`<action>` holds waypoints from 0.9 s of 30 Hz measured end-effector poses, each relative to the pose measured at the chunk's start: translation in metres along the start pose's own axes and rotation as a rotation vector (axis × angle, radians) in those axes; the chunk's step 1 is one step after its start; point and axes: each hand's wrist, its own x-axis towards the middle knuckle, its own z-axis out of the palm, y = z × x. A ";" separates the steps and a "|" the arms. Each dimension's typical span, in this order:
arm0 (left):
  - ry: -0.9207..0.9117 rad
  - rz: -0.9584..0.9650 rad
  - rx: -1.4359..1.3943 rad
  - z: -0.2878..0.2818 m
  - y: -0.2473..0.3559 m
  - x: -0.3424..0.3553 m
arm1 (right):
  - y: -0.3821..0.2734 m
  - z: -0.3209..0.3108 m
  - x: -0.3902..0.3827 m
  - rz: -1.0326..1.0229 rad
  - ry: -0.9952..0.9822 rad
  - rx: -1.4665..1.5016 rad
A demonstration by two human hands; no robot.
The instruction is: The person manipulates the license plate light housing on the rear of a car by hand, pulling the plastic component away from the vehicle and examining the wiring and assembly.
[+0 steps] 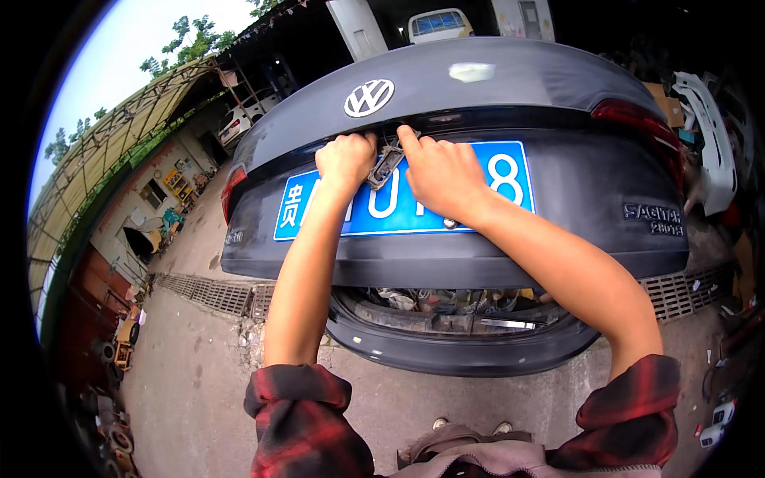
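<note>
A dark grey car trunk lid (pixel 470 88) has a round silver emblem (pixel 369 98) above a recess and a blue licence plate (pixel 502 211). A small rectangular fitting (pixel 385 166), dark and grimy, hangs tilted below the recess over the plate. My left hand (pixel 344 163) is just left of it, fingers curled up at the recess edge; what they grip is hidden. My right hand (pixel 442 175) is at the fitting's right, index finger on its upper end and the other fingers bent, thumb hidden.
Below the lid is the open rear body (pixel 422 315), its bumper off. A drain grate (pixel 211 295) crosses the concrete floor (pixel 191 374). White body panels (pixel 713 143) and boxes stand at right. A canopy (pixel 119 143), parked cars, tools and tyres (pixel 119 436) line the left and back.
</note>
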 end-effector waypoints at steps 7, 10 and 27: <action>-0.028 -0.071 -0.188 -0.009 -0.008 -0.005 | -0.003 -0.005 0.000 0.011 -0.043 -0.002; -0.066 -0.122 -0.244 -0.013 -0.002 -0.007 | -0.003 -0.005 -0.001 0.008 -0.046 -0.026; -0.224 -0.090 -0.306 -0.020 0.001 -0.002 | -0.006 0.002 0.002 0.030 -0.063 0.006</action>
